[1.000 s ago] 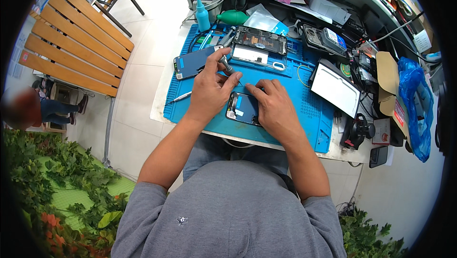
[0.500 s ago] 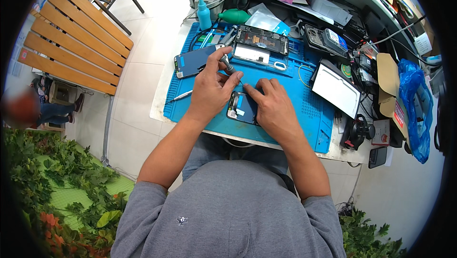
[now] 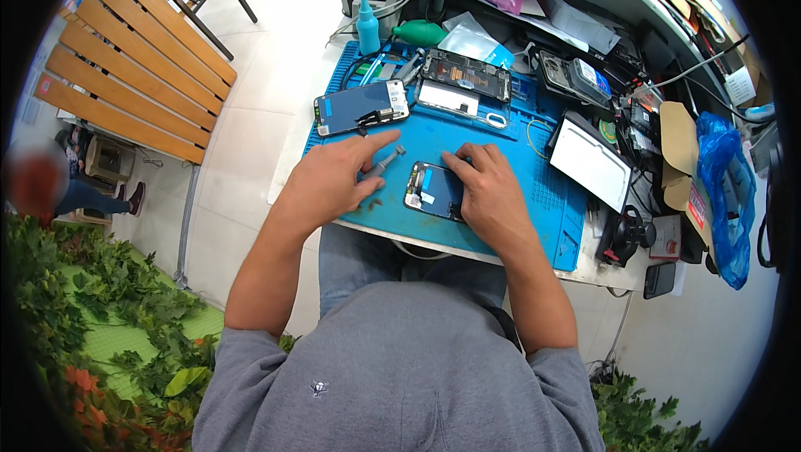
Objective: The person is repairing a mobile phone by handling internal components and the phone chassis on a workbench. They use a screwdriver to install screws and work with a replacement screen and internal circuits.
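Left hand (image 3: 324, 181): thumb and forefinger parted around grey screwdriver (image 3: 384, 162); grip unclear.
Right hand (image 3: 491, 193): fingers curled over phone screen (image 3: 435, 189), table's (image 3: 602, 272) front edge; hold unclear.

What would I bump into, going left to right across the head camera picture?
Wooden bench → left hand → nearer phone screen → right hand → white panel → blue plastic bag.
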A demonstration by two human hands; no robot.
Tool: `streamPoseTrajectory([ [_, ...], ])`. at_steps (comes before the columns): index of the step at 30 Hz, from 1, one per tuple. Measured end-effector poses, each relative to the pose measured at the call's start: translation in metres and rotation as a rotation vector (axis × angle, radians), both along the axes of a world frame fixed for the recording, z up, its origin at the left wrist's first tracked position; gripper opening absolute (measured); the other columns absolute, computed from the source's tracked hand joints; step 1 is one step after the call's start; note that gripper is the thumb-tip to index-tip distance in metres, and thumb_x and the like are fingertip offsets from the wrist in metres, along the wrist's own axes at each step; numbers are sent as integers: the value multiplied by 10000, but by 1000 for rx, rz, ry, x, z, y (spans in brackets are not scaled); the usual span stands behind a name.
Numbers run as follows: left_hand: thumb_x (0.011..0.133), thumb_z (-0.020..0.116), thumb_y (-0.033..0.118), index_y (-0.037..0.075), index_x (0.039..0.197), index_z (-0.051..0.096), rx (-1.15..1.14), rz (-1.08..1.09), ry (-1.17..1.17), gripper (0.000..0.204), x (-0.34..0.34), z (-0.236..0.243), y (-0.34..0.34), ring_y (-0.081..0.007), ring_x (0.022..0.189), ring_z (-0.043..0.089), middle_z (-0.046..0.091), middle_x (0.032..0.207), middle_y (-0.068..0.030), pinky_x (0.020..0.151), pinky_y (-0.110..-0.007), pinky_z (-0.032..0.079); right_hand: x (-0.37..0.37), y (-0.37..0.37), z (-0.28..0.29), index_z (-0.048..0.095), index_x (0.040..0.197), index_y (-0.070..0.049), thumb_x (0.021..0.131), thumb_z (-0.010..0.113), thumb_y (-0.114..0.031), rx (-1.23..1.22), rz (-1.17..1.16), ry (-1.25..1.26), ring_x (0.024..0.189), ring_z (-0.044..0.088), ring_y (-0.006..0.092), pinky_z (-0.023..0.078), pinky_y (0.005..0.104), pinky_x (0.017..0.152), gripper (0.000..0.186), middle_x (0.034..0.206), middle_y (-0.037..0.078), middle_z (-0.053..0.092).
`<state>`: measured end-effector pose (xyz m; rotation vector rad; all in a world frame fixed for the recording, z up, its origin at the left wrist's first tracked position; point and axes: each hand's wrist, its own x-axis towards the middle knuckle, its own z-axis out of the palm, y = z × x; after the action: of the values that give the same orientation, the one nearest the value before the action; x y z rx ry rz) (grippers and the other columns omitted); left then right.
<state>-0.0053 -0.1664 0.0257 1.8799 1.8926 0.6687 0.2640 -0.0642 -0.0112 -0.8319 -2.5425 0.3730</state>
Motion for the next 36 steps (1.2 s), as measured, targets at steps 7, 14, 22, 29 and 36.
streamPoseTrajectory([
  [7, 883, 982, 236, 172, 1371, 826, 183, 5, 38, 516, -7, -14, -10, -232, 843, 744, 771, 1022, -57, 749, -367, 619, 7, -8, 6, 712, 1442, 16, 1029, 655, 32, -142, -73, 122, 1219, 671, 411, 546, 491, 1096, 417, 1341, 223, 750],
  [14, 861, 953, 154, 124, 1117, 892, 418, 35, 59, 265, -35, -34, -21, -290, 1079, 738, 749, 1130, -78, 911, -413, 627, 15, -25, 7, 700, 1479, -5, 1097, 646, -24, -125, -135, 154, 1242, 693, 438, 543, 490, 1117, 386, 1371, 239, 752],
  [22, 870, 883, 54, 124, 1041, 885, 496, 23, -61, 185, -48, -61, -19, -295, 1045, 763, 777, 1064, -69, 908, -412, 639, 1, -33, -1, 722, 1469, -23, 1131, 648, -99, -139, -256, 171, 1259, 714, 436, 550, 498, 1114, 354, 1388, 240, 760],
  [29, 932, 853, 73, 116, 1083, 865, 543, -12, -132, 157, -49, -64, -17, -287, 1038, 750, 774, 1059, -73, 890, -418, 630, -5, -32, -14, 738, 1469, -39, 1138, 639, -106, -30, -323, 152, 1208, 733, 362, 568, 443, 1070, 352, 1336, 190, 784],
  [36, 964, 830, 95, 130, 1109, 858, 562, 14, -124, 152, -50, -73, -18, -275, 1024, 734, 765, 1065, -52, 881, -413, 634, -18, -36, -6, 742, 1452, -28, 1118, 641, -78, -23, -318, 119, 1199, 708, 371, 560, 470, 1072, 352, 1283, 177, 792],
])
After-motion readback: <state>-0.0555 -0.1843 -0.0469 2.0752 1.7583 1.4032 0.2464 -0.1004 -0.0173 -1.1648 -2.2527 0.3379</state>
